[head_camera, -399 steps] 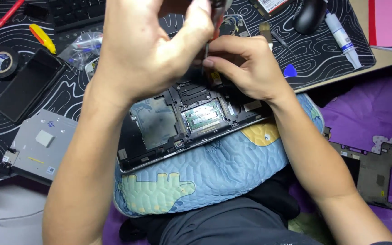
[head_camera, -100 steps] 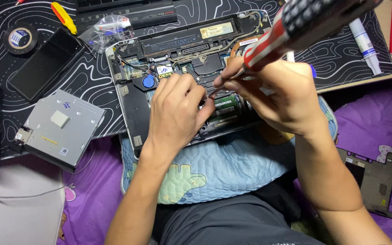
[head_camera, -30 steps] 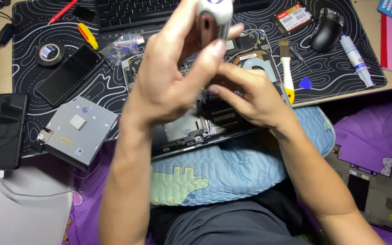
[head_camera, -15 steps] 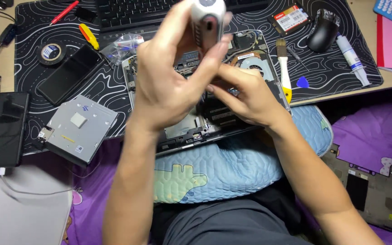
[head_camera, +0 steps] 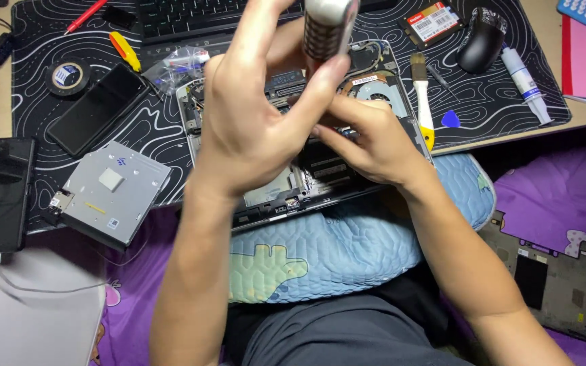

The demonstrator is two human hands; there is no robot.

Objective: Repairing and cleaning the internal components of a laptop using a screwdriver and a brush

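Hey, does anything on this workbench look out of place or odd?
Yes. The opened laptop overhangs the desk mat, resting partly on a blue quilted cushion. Its removed bottom cover lies off on the purple bedding.

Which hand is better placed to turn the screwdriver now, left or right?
Left, probably. The left hand already grips the screwdriver handle from above, upright over the open laptop. The right hand is low on the laptop, near the tip.
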